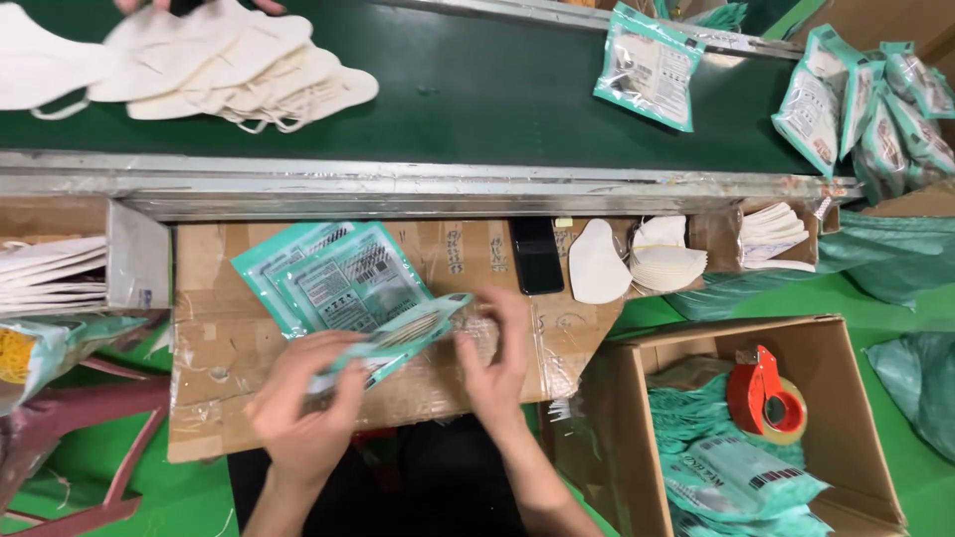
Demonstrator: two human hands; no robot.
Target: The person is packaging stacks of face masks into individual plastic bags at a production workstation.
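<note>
While both hands work just above the cardboard board (249, 418), the left hand (303, 403) grips the lower end of a teal packet (398, 343) and the right hand (494, 358) pinches its upper, open end, where the edges of white masks show inside. The packet lies slanted between the two hands, low over the board. To do this well, I judge that the left hand should keep the packet flat and steady while the right fingers square up the mouth, so the masks sit fully inside and nothing catches at the opening.

Just beyond the left hand lies a small stack of empty teal packets (328, 273), within easy reach. Beyond the right hand rests a black phone (537, 254), then loose white masks (597, 264) and a fanned mask stack (667, 261) farther to the right. To the right of the right hand, an open cardboard box (846, 398) holds filled packets (736, 477) and a red tape dispenser (764, 396).

Farther off, past a metal rail (398, 184), a green belt (477, 99) carries a spread of white masks (229, 65) on the left hand's side, with another person's hand (144, 5) just touching them at the edge of view, and one filled packet (649, 65) and a pile of packets (865, 109) on the right hand's side.
</note>
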